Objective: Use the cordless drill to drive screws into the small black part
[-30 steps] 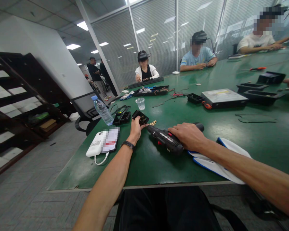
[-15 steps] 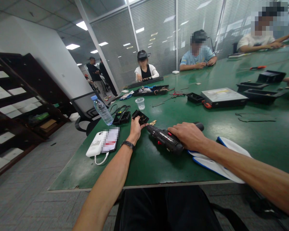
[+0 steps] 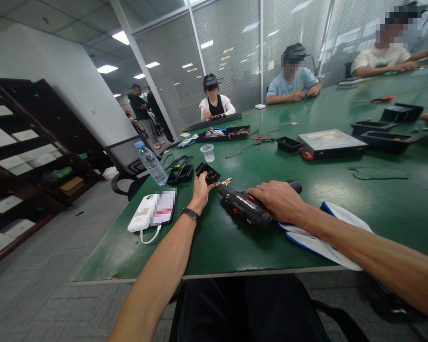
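My right hand [image 3: 280, 198] is wrapped round a black electric screwdriver [image 3: 245, 205] that lies nearly level over the green table [image 3: 235, 237], its tip pointing left. The tip meets a small black part [image 3: 207, 172] with a brass piece [image 3: 226, 181] beside it. My left hand [image 3: 200, 188], with a dark band on its wrist, is closed on that black part and holds it against the table.
A white power bank and a phone [image 3: 153, 211] lie left of my hand, with a water bottle [image 3: 151, 163], a black cable bundle [image 3: 178, 168] and a clear cup [image 3: 208, 152] behind. A white-and-blue cloth [image 3: 326, 237] lies under my right forearm. Black trays and a flat device [image 3: 330, 144] sit further back; several people sit across.
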A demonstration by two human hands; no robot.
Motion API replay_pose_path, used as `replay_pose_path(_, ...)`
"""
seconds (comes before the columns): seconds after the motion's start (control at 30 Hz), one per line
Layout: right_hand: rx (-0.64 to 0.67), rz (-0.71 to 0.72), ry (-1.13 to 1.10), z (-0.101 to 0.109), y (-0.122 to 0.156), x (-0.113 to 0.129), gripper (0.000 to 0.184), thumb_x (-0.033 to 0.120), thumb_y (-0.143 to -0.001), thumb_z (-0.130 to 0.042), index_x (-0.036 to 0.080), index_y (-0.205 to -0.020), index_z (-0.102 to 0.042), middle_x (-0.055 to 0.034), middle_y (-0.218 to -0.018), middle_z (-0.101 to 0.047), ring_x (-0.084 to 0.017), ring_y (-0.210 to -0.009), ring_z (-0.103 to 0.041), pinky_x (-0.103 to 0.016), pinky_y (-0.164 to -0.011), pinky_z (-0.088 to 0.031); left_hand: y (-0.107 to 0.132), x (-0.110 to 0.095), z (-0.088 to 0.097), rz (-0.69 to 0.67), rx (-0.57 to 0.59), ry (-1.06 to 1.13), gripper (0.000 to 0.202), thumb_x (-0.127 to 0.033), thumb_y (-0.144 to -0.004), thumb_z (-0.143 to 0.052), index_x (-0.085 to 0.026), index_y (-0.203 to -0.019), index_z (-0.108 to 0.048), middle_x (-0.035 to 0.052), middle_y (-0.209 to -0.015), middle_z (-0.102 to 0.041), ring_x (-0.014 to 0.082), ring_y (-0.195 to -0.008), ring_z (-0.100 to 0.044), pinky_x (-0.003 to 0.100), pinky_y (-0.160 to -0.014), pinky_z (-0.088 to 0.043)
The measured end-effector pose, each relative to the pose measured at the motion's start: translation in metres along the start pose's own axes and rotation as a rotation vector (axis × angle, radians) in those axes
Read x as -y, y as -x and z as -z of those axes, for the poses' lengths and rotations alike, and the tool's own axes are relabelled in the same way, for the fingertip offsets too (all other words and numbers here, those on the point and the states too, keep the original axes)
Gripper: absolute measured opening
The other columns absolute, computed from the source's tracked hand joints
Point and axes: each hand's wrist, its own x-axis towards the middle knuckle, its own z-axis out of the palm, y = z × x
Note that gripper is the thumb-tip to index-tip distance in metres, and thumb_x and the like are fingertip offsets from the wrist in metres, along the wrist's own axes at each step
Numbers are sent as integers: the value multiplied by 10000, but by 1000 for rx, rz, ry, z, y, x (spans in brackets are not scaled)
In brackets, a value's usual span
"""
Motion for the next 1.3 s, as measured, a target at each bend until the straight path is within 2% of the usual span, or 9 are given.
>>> replay_pose_path(0.33, -7, 15, 9, 0, 0, -2, 350, 219, -803, -584, 203, -1152, -597, -80, -940, -697, -233, -833, -625, -323, -688, -336, 0, 1, 1, -19, 5, 13, 252, -313, -834, -571, -202, -1055, -525, 82, -1030, -613, 228, -953, -643, 447, -726, -601)
replay_pose_path(0.5, -7, -10, 17, 7, 0, -3, 303, 241, -822, -571, 215, -1120, -618, -73, -934, -702, -232, -824, -628, -320, -676, -333, -1, 1, 0, -39, 37, 36, 259, -310, -832, -573, -197, -1060, -526, 86, -1032, -620, 231, -973, -641, 443, -738, -601)
replay_pose_path(0.63, 10, -59, -2, 12, 1, -4, 335, 273, -803, -597, 233, -1134, -626, -71, -950, -708, -232, -820, -629, -314, -655, -326, -1, 1, -2, -43, 34, 53, 252, -302, -837, -561, -201, -1065, -529, 85, -1033, -632, 229, -987, -645, 442, -757, -597)
replay_pose_path(1.1, 0, -50, -7, 13, 2, -6, 320, 258, -821, -584, 224, -1136, -630, -74, -930, -709, -237, -846, -637, -320, -670, -342, 3, 0, -4, -33, 41, 53, 249, -331, -855, -567, -191, -1058, -529, 79, -998, -648, 212, -905, -659, 467, -787, -585)
replay_pose_path(1.3, 10, -44, -3, 13, 3, -5, 313, 249, -823, -576, 219, -1131, -629, -77, -920, -708, -231, -846, -633, -318, -683, -345, 3, -2, -4, -23, 42, 57, 262, -348, -863, -563, -194, -1073, -529, 82, -1011, -639, 214, -924, -653, 467, -794, -583)
